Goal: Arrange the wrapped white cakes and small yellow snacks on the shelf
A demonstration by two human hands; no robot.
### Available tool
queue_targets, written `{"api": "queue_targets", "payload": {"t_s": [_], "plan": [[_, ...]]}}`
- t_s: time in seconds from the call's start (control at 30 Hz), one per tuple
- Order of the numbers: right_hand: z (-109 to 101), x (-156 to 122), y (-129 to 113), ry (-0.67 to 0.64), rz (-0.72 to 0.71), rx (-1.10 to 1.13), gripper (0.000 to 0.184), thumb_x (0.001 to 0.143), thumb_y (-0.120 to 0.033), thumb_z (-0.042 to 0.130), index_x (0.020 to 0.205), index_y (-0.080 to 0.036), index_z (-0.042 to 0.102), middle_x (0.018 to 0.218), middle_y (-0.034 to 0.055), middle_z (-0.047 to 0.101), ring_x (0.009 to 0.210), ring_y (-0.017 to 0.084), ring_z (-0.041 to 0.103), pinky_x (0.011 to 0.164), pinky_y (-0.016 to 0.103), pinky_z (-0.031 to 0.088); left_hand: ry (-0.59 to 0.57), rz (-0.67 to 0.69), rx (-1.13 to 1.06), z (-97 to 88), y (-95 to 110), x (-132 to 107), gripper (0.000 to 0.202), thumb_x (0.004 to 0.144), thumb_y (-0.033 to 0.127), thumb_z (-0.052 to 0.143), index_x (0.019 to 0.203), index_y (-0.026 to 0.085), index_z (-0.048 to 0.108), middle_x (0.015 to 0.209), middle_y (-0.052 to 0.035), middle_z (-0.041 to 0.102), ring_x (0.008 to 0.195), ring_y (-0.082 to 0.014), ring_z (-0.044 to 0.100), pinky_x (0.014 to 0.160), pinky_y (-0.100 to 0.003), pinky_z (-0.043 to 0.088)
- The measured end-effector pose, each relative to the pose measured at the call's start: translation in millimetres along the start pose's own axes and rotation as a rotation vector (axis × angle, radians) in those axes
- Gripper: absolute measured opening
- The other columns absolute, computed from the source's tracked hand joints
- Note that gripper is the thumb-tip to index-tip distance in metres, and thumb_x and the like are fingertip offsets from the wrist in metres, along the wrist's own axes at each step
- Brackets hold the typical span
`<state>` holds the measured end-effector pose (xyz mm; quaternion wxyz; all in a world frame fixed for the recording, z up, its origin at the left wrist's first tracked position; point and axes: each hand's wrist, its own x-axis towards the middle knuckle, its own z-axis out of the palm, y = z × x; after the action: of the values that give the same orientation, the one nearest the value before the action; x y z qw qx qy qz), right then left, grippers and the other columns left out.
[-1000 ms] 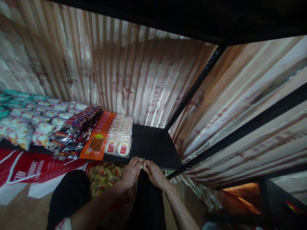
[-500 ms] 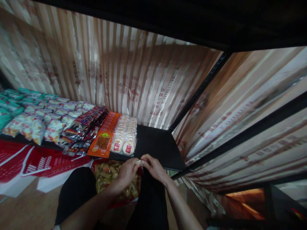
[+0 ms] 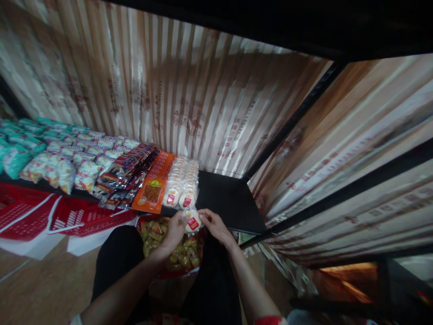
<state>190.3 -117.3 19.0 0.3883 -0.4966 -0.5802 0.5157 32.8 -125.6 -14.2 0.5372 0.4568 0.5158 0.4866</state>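
Observation:
Between my two hands is a round white rice cracker packet (image 3: 193,222) in clear wrap with a red label, its face turned up towards me. My left hand (image 3: 176,232) pinches its left edge. On the opposite edge, the thumb and fingers of my right hand (image 3: 215,225) are closed. Just beyond the hands, rows of the same rice cracker packets (image 3: 180,183) stand on the black shelf (image 3: 226,203). Below my left hand, between my knees, a red basket (image 3: 189,272) holds many green-yellow wrapped snacks (image 3: 182,257).
An orange snack packet (image 3: 150,194) lies left of the cracker rows, then dark shiny packets (image 3: 125,169), white chip bags (image 3: 87,174) and teal bags (image 3: 16,158). Red baskets (image 3: 67,216) stand below the shelf front. A black post (image 3: 291,122) rises before the corrugated wrapped wall (image 3: 203,90).
The rice cracker packet, mostly hidden by my fingers before, now shows its labelled face between both hands. The view has shifted, so the shelf goods appear further right.

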Motion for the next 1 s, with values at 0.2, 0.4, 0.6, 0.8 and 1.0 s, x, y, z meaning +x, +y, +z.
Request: {"api": "queue_targets", "payload": {"t_s": [0.2, 0.4, 0.6, 0.8, 1.0], "plan": [[17, -4, 4, 0.014, 0.067, 0.111, 0.039, 0.067, -0.054, 0.065, 0.084, -0.019, 0.062, 0.070, -0.0027, 0.063, 0.062, 0.011, 0.055, 0.063, 0.024, 0.041, 0.046, -0.033, -0.114, -10.0, 7, -5, 0.028, 0.072, 0.039, 0.056, 0.082, 0.013, 0.057, 0.064, 0.0022, 0.059, 0.054, -0.0093, 0.051, 0.049, -0.020, 0.042], [31, -10, 9, 0.007, 0.109, 0.132, 0.038, 0.066, -0.054, 0.066, 0.079, -0.018, 0.064, 0.068, -0.0019, 0.064, 0.062, 0.012, 0.056, 0.062, 0.025, 0.042, -0.015, -0.010, 0.073, -24.1, -4, -2, 0.023, 0.071, 0.036, 0.060, 0.081, 0.015, 0.061, 0.066, 0.0010, 0.061, 0.063, -0.0125, 0.056, 0.058, -0.022, 0.044], [44, -17, 21, -0.015, 0.146, 0.227, 0.041, 0.060, -0.054, 0.071, 0.080, -0.019, 0.063, 0.071, -0.0004, 0.067, 0.066, 0.016, 0.061, 0.067, 0.030, 0.046, -0.097, 0.008, 0.165, -31.4, -11, 0, 0.019, 0.073, 0.029, 0.055, 0.084, 0.015, 0.060, 0.073, -0.0006, 0.064, 0.068, -0.0139, 0.058, 0.062, -0.024, 0.045], [56, -19, 36, 0.061, 0.176, 0.311, 0.038, 0.061, -0.052, 0.071, 0.081, -0.020, 0.061, 0.077, 0.0015, 0.069, 0.071, 0.019, 0.064, 0.070, 0.033, 0.048, -0.034, -0.027, 0.157, -37.7, -15, 1, 0.027, 0.069, 0.025, 0.059, 0.094, 0.016, 0.058, 0.087, -0.0039, 0.066, 0.078, -0.0148, 0.061, 0.070, -0.025, 0.046], [69, -9, 49, 0.156, 0.164, 0.363, 0.042, 0.060, -0.054, 0.071, 0.084, -0.020, 0.061, 0.081, 0.0033, 0.070, 0.078, 0.022, 0.065, 0.069, 0.033, 0.050, -0.040, -0.073, 0.141, -44.7, -15, 1, 0.016, 0.073, 0.029, 0.053, 0.081, 0.016, 0.056, 0.068, 0.0013, 0.060, 0.060, -0.0113, 0.054, 0.055, -0.021, 0.042]]}}
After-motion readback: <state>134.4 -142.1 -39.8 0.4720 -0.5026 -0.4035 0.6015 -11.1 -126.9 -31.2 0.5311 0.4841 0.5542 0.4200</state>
